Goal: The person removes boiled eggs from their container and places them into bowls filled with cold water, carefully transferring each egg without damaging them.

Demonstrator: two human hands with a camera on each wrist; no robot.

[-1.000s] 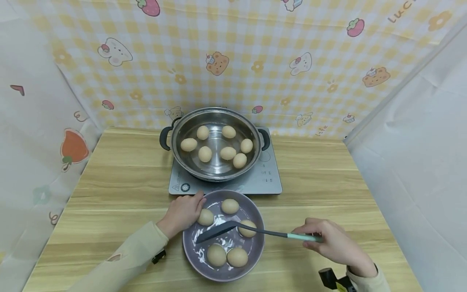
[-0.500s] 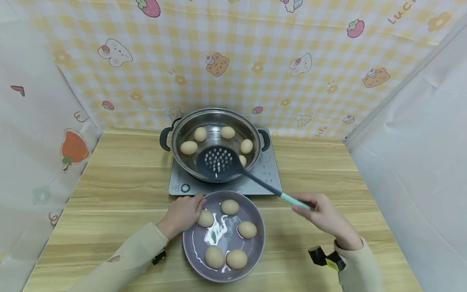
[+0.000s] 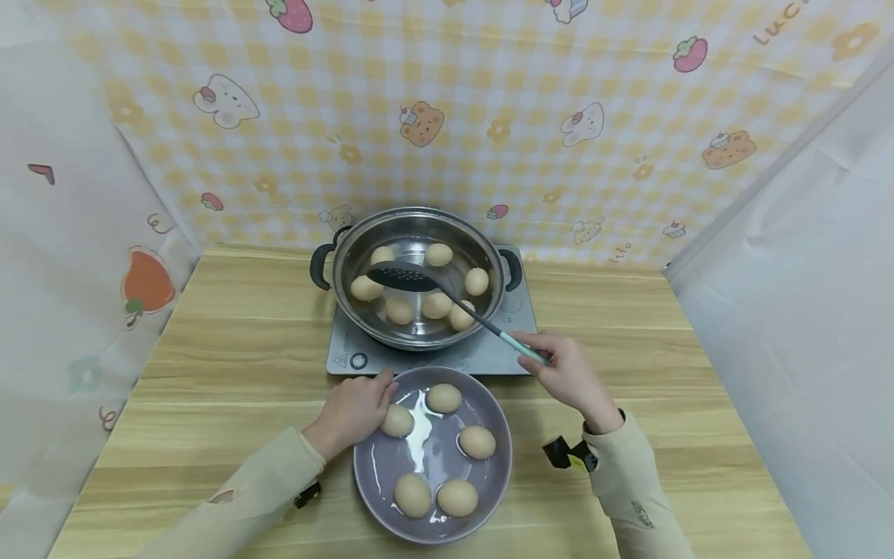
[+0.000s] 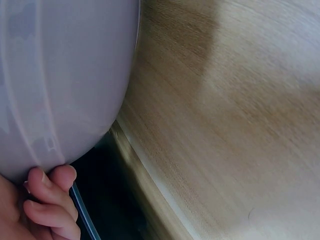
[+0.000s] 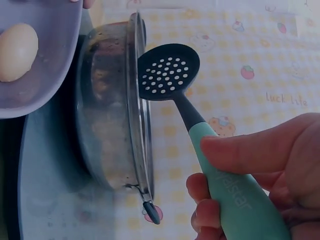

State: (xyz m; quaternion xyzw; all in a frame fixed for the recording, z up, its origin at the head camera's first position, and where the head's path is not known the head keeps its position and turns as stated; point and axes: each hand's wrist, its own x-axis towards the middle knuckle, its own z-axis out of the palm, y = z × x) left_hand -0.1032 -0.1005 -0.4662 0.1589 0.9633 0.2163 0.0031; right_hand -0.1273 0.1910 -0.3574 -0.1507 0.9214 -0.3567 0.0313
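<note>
My right hand (image 3: pixel 569 376) grips the mint-green handle of a black slotted spoon (image 3: pixel 382 275). The spoon's perforated head is over the steel pot (image 3: pixel 415 342), partly covering eggs in the water. In the right wrist view, my thumb and fingers wrap the handle, and the spoon (image 5: pixel 185 52) shows behind the pot's rim. My left hand (image 3: pixel 352 411) holds the upper-left rim of a purple dish (image 3: pixel 506 466); in the left wrist view its fingers (image 4: pixel 47 192) curl at the rim. Several brown eggs (image 3: pixel 458 498) lie in the dish, one of them (image 3: pixel 398 421) beside my left hand.
The pot stands on a grey induction cooktop (image 3: pixel 503 353), its black handles (image 3: pixel 513 269) out to both sides. The dish sits just in front on the wooden table (image 3: pixel 258 341). A yellow checked cloth (image 3: pixel 489 93) hangs behind, with white sheets (image 3: pixel 803 310) at the sides.
My right hand has carried the slotted spoon forward and left from above the dish to the pot. Some eggs in the pot have shifted. My left hand stays on the dish.
</note>
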